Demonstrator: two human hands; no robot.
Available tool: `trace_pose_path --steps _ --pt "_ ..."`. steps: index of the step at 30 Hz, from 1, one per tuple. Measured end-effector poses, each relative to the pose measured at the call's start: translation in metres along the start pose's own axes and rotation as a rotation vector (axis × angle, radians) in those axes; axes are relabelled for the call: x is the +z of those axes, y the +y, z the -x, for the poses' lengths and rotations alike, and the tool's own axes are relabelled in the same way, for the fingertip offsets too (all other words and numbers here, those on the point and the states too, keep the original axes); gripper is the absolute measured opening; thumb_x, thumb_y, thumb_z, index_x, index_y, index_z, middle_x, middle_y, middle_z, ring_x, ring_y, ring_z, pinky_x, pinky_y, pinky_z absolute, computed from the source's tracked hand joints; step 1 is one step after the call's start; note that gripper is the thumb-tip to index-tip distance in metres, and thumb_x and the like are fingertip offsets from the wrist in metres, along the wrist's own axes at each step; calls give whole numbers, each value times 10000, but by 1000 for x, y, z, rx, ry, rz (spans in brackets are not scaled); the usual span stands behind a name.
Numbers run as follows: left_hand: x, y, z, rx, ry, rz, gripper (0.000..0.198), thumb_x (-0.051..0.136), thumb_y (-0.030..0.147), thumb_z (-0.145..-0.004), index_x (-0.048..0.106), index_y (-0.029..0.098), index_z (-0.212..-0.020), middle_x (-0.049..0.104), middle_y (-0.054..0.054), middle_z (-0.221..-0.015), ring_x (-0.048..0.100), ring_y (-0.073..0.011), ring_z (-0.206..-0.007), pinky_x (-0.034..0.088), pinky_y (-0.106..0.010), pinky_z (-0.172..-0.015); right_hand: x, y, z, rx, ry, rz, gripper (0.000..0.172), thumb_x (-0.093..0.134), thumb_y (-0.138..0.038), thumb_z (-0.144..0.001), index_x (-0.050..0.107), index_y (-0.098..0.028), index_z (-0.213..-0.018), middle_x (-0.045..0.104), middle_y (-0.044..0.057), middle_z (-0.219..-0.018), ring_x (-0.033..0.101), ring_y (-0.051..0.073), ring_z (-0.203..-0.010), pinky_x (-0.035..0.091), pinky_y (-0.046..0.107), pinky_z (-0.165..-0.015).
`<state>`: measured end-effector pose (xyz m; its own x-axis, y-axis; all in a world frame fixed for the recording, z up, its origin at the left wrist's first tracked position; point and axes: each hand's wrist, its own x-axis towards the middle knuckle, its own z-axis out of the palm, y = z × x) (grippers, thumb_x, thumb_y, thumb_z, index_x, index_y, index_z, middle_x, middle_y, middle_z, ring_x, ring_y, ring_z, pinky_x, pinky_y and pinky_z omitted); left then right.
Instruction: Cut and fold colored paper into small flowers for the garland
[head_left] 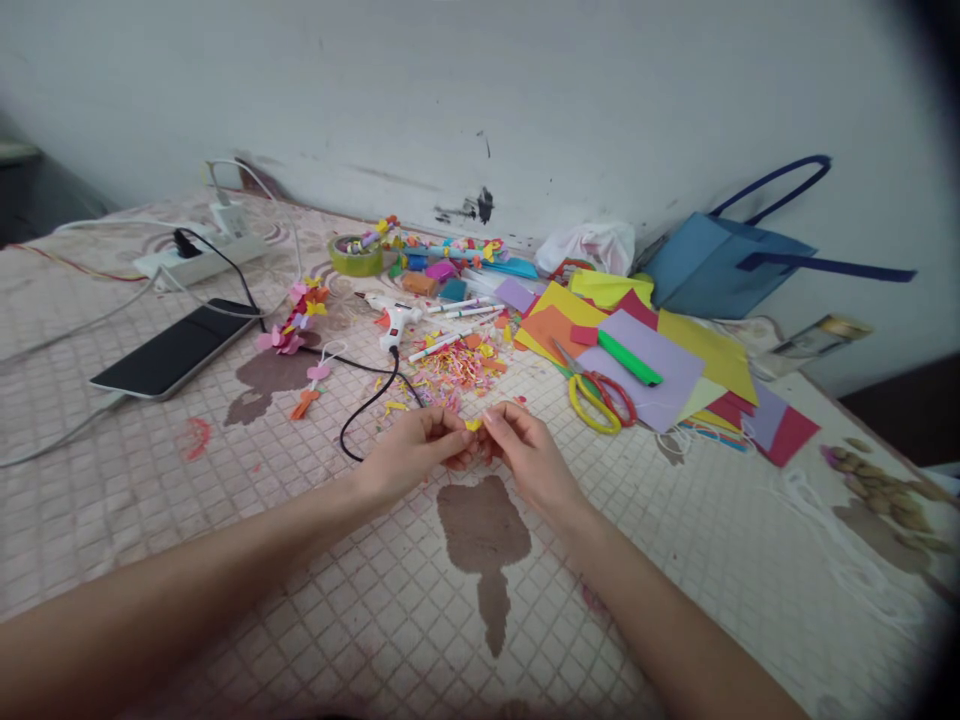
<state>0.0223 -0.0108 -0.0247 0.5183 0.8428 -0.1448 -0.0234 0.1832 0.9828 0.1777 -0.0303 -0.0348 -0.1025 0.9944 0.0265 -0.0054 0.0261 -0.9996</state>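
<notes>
Tablecloth (300, 560): covered most of the frame, grid-patterned; a brown motif (484, 525) showed lower ctr, just below the hands.
Wall (360, 90): filled the top of the frame, whitish, w/ dark smudges upper ctr.
Paper sheets (667, 370): overlapped ctr-rt; purple, yellow, orange & red.
Tote bag (720, 265): sat upper rt by the wall, blue w/ darker handles.
Power strip (206, 258): lay upper left, black plug (182, 242) in it.
Phone (180, 345): lay flat at left, screen up & dark.
L hand (420, 440): reached in from lower left; thumb & fingers pinched the yellow paper piece (473, 425).
R hand (529, 455): reached in from lower rt; pinched the same piece at its rt end, exact contact partly hidden.
Scissors (581, 405): rested rt of ctr, yellow & red handles, blades over paper sheets.
Glue gun (395, 318): lay just above ctr, white; black cord (391, 372) looped down nr L hand.
Green cutter (630, 358): lay on the purple sheet, just above scissors.
Tape roll (358, 265): lay flat, upper ctr-left.
Paper scraps (457, 368): heaped ctr, multicol., just above the hands.
Yellow paper piece: was at ctr, betw. both hands' fingertips, mostly covered.
</notes>
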Motion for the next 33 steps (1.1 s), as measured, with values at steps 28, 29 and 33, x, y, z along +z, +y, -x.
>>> trace_pose_path --steps 28,29,33 --pt "-8 6 -2 -322 -174 447 128 680 198 -725 594 104 -741 622 -2 -691 561 -56 -573 448 -184 -586 -19 -18 -5 -328 -159 213 101 602 -265 -798 600 -241 -896 543 33 -974 538 160 -865 455 298 -728" --pt "-8 7 -2 -375 -203 496 114 681 179 -724 599 103 -744 619 2 -685 561 -51 -567 449 -175 -577 -19 -19 -5 -351 -169 234 69 595 -265 -805 609 -238 -867 547 36 -967 538 168 -891 456 303 -738" --pt "-8 9 -2 -475 -248 553 98 667 177 -736 594 115 -757 618 13 -681 560 -40 -554 452 -157 -561 -19 -21 -4 -412 -165 317 73 570 -253 -829 606 -218 -776 569 32 -888 544 172 -887 441 312 -766"
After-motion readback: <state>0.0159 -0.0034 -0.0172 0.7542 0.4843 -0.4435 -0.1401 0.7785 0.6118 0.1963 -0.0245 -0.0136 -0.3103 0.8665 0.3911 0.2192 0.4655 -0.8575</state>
